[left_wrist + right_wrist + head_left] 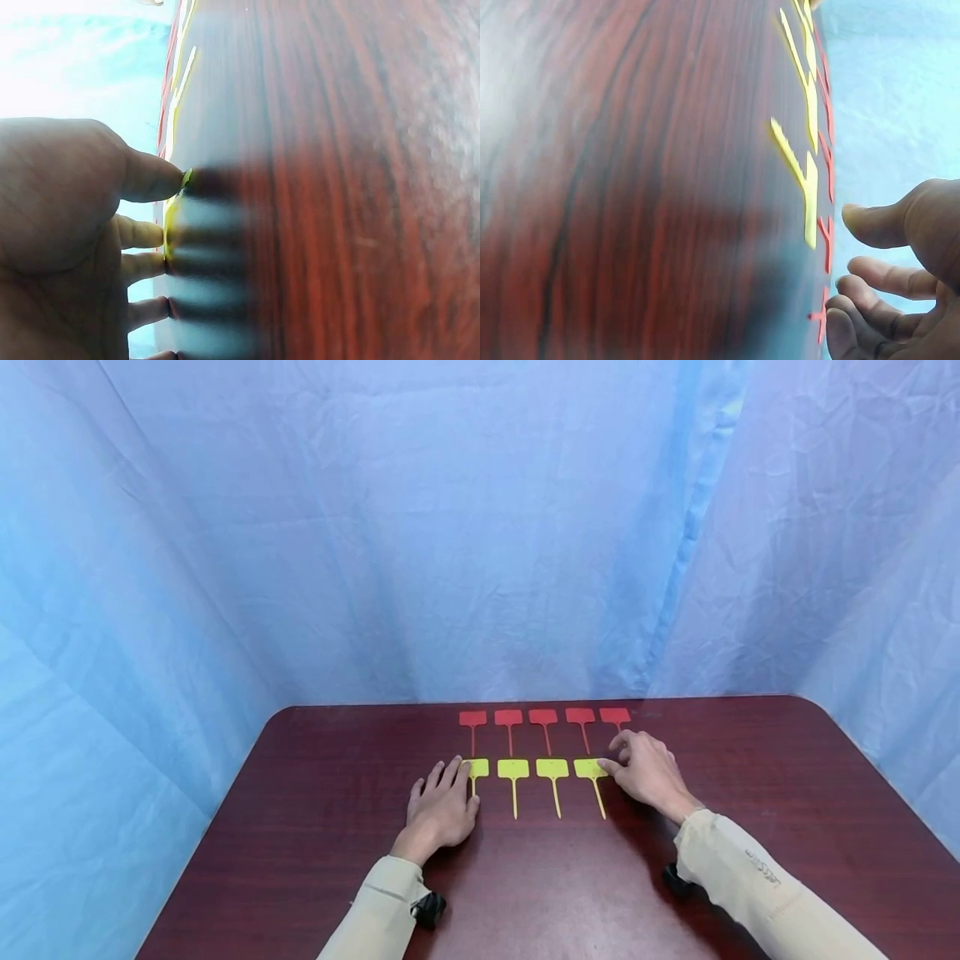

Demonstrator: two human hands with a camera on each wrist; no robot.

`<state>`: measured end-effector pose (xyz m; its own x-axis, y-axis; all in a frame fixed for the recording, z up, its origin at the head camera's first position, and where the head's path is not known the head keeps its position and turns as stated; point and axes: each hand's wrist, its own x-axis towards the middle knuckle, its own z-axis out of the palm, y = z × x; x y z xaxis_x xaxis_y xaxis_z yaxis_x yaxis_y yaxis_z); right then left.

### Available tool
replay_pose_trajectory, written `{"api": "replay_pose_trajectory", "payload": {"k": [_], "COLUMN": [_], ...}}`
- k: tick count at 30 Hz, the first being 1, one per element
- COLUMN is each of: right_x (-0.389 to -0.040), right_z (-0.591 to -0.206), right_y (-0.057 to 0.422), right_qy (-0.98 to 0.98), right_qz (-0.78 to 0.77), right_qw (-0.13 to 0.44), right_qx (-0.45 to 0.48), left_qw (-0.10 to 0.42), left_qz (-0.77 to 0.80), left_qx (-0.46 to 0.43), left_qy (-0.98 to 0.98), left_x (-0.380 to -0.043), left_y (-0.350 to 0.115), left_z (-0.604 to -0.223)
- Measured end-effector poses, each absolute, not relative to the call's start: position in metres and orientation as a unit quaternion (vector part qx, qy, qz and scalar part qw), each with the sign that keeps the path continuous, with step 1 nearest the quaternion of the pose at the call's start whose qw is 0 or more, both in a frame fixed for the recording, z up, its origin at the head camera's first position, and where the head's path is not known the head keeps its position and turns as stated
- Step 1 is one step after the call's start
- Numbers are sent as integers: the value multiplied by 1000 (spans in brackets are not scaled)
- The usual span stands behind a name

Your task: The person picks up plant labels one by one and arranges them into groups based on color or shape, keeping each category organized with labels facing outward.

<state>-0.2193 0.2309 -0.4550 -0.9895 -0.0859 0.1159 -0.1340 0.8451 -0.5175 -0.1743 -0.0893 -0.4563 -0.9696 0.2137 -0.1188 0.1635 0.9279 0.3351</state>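
Note:
Several yellow label tags (pixel 552 768), each a flat rectangle on a thin stem, lie in a row on the dark wood table. Over the leftmost yellow tag (pixel 478 767) rests my left hand (pixel 441 810), its fingers extended. In the left wrist view, the thumb (pixel 154 176) and fingertips touch the tag's edges, and the hand hides part of it. At the row's right end my right hand (pixel 648 770) hovers beside the rightmost yellow tag (pixel 588 768). Its thumb (pixel 874 225) stands apart from the loosely bent fingers, and nothing shows between them.
Behind the yellow row, several red label tags (pixel 543 717) form a matching row near the table's far edge. The rightmost red tag (pixel 615 715) is close to my right fingers. Blue cloth (pixel 465 527) hangs behind and around the table (pixel 322 777).

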Motion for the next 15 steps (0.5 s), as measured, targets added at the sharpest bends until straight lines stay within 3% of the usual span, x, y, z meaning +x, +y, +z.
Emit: {"api": "replay_pose_trajectory", "payload": {"k": [15], "right_x": [-224], "right_z": [-459], "right_y": [269], "right_qy": [-970], "right_qz": [219], "right_qw": [75], "right_qx": [77], "left_qw": [55], "left_qz": [211], "left_qx": [85], "left_qy": [972], "left_x": [-174], "left_y": [-90], "left_z": [-458]}}
